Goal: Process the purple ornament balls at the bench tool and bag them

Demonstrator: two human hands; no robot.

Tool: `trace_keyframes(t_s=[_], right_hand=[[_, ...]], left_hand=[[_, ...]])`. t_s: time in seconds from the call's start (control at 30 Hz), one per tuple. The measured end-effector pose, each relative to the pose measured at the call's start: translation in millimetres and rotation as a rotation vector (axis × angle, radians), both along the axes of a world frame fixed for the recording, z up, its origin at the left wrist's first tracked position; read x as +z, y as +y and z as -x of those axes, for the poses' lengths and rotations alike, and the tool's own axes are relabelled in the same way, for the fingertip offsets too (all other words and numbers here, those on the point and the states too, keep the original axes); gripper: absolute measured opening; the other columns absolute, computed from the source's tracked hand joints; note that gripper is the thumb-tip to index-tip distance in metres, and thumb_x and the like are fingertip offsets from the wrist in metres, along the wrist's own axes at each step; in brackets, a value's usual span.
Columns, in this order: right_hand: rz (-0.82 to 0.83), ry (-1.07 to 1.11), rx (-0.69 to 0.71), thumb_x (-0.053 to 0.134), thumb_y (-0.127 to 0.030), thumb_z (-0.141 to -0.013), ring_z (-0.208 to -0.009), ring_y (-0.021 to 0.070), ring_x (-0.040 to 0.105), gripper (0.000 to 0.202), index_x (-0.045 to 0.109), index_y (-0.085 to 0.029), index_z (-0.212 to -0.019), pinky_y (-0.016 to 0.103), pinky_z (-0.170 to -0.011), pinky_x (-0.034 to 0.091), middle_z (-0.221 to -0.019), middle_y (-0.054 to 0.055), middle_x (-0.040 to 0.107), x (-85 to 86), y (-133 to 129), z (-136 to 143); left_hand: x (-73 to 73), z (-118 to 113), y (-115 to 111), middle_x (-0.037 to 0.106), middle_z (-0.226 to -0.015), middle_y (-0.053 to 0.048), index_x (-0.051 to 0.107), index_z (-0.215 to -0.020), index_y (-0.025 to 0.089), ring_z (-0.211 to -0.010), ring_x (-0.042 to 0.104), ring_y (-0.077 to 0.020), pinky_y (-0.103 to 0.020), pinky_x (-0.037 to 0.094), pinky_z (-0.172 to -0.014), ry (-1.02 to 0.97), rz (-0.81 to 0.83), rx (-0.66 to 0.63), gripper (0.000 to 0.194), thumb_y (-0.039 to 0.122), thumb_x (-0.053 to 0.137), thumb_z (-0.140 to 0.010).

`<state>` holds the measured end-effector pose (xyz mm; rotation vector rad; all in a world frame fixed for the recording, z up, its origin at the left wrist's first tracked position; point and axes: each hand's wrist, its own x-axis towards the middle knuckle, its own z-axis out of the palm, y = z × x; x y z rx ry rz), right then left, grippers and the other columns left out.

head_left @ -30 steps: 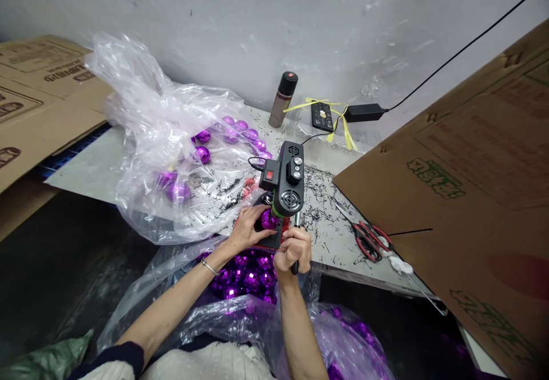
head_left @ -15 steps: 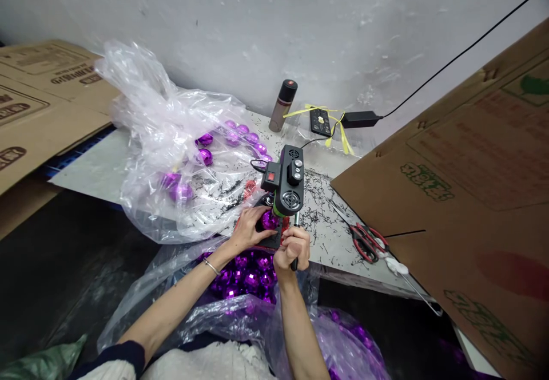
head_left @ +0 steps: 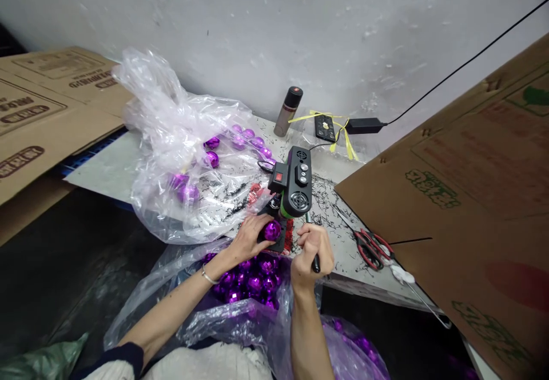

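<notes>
A shiny purple mirror ball (head_left: 272,230) sits in my left hand (head_left: 250,236), held between thumb and fingers over the black base (head_left: 279,245) of a small press-like machine. The machine's black head (head_left: 299,181), with round vents and a red switch, stands just above and behind the ball. My right hand (head_left: 314,249) is closed around the black-ended lever (head_left: 316,264) on the machine's right side. Below the table edge, an open clear bag (head_left: 171,294) holds many purple mirror balls (head_left: 253,280).
On the left, a clear plastic bag (head_left: 158,111) lies over more purple balls (head_left: 187,193). Black shavings (head_left: 326,214) litter the table. Behind stand a spray can (head_left: 288,111) and a power adapter (head_left: 365,126). Red-handled scissors (head_left: 372,248) lie beside a large carton (head_left: 463,197).
My left hand has drawn the ball slightly toward me, out from under the machine head. My right hand has moved right with the lever. The view has shifted a little.
</notes>
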<state>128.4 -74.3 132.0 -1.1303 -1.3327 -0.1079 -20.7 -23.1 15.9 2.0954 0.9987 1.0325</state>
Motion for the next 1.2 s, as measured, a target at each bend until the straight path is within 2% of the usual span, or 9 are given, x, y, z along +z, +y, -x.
trace_keyframes(t_s=[0.1, 0.2, 0.3, 0.43, 0.6, 0.73, 0.97, 1.1, 1.2], right_hand=[[-0.007, -0.02, 0.042, 0.047, -0.016, -0.107, -0.074, 0.0162, 0.066, 0.034, 0.055, -0.023, -0.075, 0.031, -0.067, 0.05, -0.071, -0.001, 0.058, -4.0, -2.3, -1.2], [0.008, -0.002, 0.046, 0.045, -0.018, -0.109, -0.074, 0.0161, 0.065, 0.036, 0.056, -0.023, -0.075, 0.032, -0.066, 0.051, -0.075, 0.001, 0.062, -14.8, -4.0, 0.6], [0.015, 0.025, 0.035, 0.044, -0.019, -0.109, -0.074, 0.0158, 0.065, 0.036, 0.055, -0.024, -0.075, 0.031, -0.066, 0.05, -0.076, 0.001, 0.062, -19.5, -4.9, 2.3], [0.004, -0.008, 0.035, 0.044, -0.018, -0.108, -0.074, 0.0148, 0.064, 0.035, 0.054, -0.023, -0.075, 0.03, -0.065, 0.049, -0.077, 0.0, 0.063, -16.7, -4.2, 2.9], [-0.025, -0.003, 0.014, 0.045, -0.016, -0.107, -0.072, 0.0152, 0.065, 0.035, 0.055, -0.023, -0.074, 0.03, -0.065, 0.05, -0.074, -0.001, 0.062, -17.9, -2.5, 4.7], [-0.024, -0.007, 0.027, 0.045, -0.014, -0.106, -0.074, 0.0149, 0.066, 0.034, 0.056, -0.023, -0.076, 0.03, -0.067, 0.051, -0.076, -0.001, 0.062, -22.3, -2.2, 3.9], [-0.026, -0.011, 0.025, 0.045, -0.015, -0.107, -0.072, 0.0155, 0.065, 0.035, 0.054, -0.023, -0.074, 0.031, -0.065, 0.049, -0.072, -0.001, 0.059, -5.3, 0.0, 4.9], [-0.009, 0.022, 0.03, 0.047, -0.014, -0.108, -0.07, 0.0137, 0.064, 0.036, 0.053, -0.023, -0.074, 0.03, -0.066, 0.048, -0.069, -0.003, 0.057, 18.5, 3.5, 5.3], [0.033, 0.018, 0.044, 0.048, -0.015, -0.108, -0.067, 0.0135, 0.062, 0.037, 0.051, -0.024, -0.072, 0.03, -0.065, 0.048, -0.068, -0.003, 0.056, 32.3, 5.6, 3.4]], left_hand=[[10.9, 28.4, -18.7, 0.073, -0.144, -0.012, 0.07, -0.14, 0.035, -0.135, 0.069, -0.0415, -0.063, 0.056, -0.117, -0.007, 0.043, -0.021, 0.059, 0.059, 0.083, -0.087], [30.2, 57.1, -4.5, 0.078, -0.134, -0.01, 0.076, -0.129, 0.031, -0.127, 0.073, -0.04, -0.063, 0.06, -0.113, -0.006, 0.1, 0.122, 0.039, 0.052, 0.068, -0.097], [54.1, 78.7, 51.7, 0.077, -0.131, -0.017, 0.076, -0.124, 0.019, -0.13, 0.07, -0.039, -0.065, 0.052, -0.12, 0.061, 0.128, 0.381, 0.038, 0.037, 0.051, -0.103], [78.4, 96.4, 140.0, 0.047, -0.169, -0.026, 0.06, -0.148, 0.009, -0.163, 0.038, -0.0432, -0.069, 0.03, -0.133, 0.168, 0.155, 0.574, 0.051, 0.021, 0.047, -0.1], [88.9, 106.1, 185.5, 0.06, -0.154, -0.033, 0.05, -0.153, 0.005, -0.144, 0.06, -0.047, -0.065, 0.045, -0.12, 0.41, 0.394, 0.724, 0.054, 0.032, 0.05, -0.107], [90.2, 107.9, 175.5, 0.072, -0.138, -0.025, 0.059, -0.138, 0.007, -0.135, 0.066, -0.042, -0.055, 0.051, -0.116, 0.268, 0.434, 0.702, 0.055, 0.046, 0.068, -0.101], [83.9, 93.2, 97.6, 0.08, -0.122, -0.015, 0.075, -0.12, 0.022, -0.116, 0.078, -0.0326, -0.055, 0.068, -0.1, -0.637, 0.76, 0.296, 0.031, 0.047, 0.07, -0.102], [68.6, 68.9, 42.8, 0.083, -0.115, -0.014, 0.075, -0.128, 0.025, -0.095, 0.083, -0.0314, -0.043, 0.072, -0.075, -0.703, 0.922, 0.177, 0.055, 0.065, 0.078, -0.091], [55.8, 47.1, 18.9, 0.084, -0.115, -0.011, 0.07, -0.139, 0.028, -0.09, 0.083, -0.0273, -0.039, 0.071, -0.074, -0.706, 0.96, 0.162, 0.062, 0.066, 0.079, -0.09]])
